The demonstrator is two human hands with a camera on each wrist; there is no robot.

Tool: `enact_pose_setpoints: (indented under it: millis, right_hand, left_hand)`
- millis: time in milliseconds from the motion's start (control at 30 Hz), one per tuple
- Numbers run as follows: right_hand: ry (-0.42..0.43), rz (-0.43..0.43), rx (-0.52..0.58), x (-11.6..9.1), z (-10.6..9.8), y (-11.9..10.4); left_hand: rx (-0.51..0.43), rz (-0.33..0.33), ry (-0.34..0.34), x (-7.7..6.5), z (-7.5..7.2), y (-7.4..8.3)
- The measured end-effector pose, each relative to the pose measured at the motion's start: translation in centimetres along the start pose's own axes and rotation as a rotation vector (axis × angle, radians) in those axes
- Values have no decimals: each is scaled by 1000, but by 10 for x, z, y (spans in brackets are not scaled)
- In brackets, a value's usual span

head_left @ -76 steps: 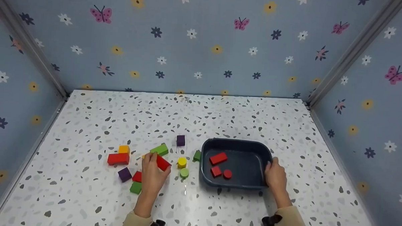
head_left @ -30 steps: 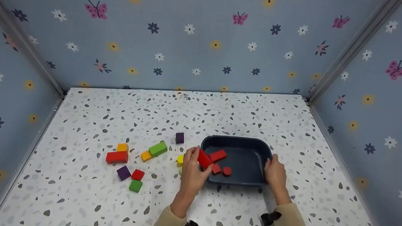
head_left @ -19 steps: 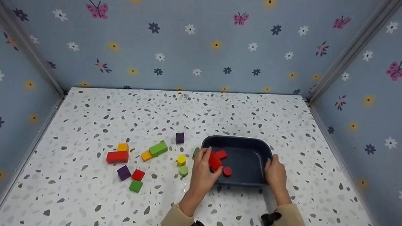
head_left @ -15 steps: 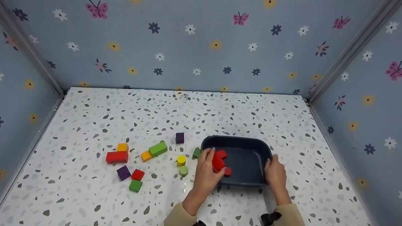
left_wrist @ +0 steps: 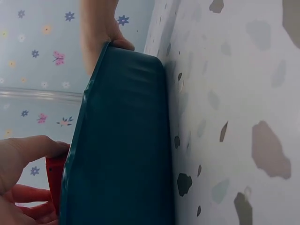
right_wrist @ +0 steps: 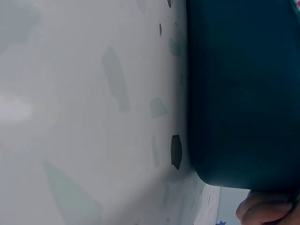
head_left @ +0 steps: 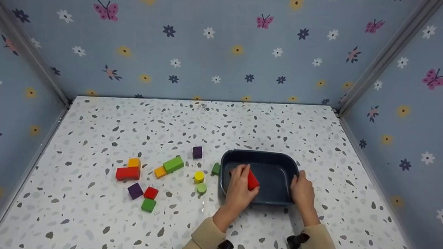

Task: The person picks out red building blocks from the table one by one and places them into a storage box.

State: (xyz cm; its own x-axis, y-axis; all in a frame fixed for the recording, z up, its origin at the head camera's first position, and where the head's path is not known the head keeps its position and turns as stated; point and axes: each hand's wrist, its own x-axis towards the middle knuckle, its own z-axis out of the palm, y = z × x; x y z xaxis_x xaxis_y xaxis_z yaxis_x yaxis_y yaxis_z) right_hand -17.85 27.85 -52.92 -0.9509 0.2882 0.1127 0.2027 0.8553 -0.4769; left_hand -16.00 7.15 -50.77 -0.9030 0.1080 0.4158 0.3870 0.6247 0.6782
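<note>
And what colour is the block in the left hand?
Red: the block shows best in the head view.

I see a blue-grey back wall [head_left: 194, 70] behind the far edge of the tabletop [head_left: 133, 125]. A left wall [head_left: 12, 106] and a right wall [head_left: 408, 142] stand along its sides. They have pink butterflies [head_left: 106, 11] and white, yellow and dark blue flowers [head_left: 209, 32] on them. One grey strip [head_left: 29, 44] goes up from the far left corner, and another grey strip [head_left: 387, 58] from the far right corner. The tabletop is white with lots of dark and pale grey specks. A thin bright streak of light [head_left: 203, 206] shines on it, about halfway between the left and right edges.
</note>
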Motion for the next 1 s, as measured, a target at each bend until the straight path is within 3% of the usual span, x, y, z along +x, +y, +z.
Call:
enact_pose_setpoints:
  millis: [567,800,1000]
  right_hand:
    - [-10,25,5,0,-1,-2]
    - [-15,-2,10,-1,0,-1]
    - [-21,7,6,-1,-1,-1]
  left_hand:
    - [94,24,-128,9,22,6]
    - [159,37,-151,12,30,6]
    - [151,19,-202,13,35,5]
